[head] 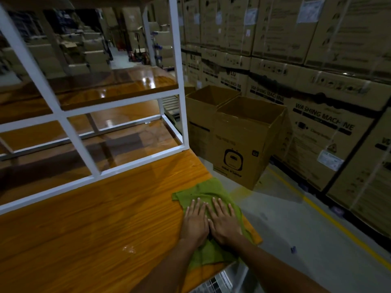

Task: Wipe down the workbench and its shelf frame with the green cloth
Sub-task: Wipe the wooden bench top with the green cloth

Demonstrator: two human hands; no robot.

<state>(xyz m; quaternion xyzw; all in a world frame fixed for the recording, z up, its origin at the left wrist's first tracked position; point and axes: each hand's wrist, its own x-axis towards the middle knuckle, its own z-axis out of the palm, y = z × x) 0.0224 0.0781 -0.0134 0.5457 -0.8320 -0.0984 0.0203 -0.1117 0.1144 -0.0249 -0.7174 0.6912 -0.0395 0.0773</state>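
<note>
The green cloth (208, 190) lies spread on the right end of the orange wooden workbench (95, 218), its right side reaching the bench edge. My left hand (195, 224) and my right hand (224, 223) press flat on the cloth side by side, fingers straight and pointing away from me. The white metal shelf frame (182, 81) stands on the back half of the bench, with a wooden shelf board (118, 89) set in it.
Two open cardboard boxes (245, 140) stand on the floor just right of the bench. Stacked washing-machine cartons (317, 81) wall off the right side. A yellow floor line (330, 218) runs between them. A small wet glint (129, 249) shows on the bench front.
</note>
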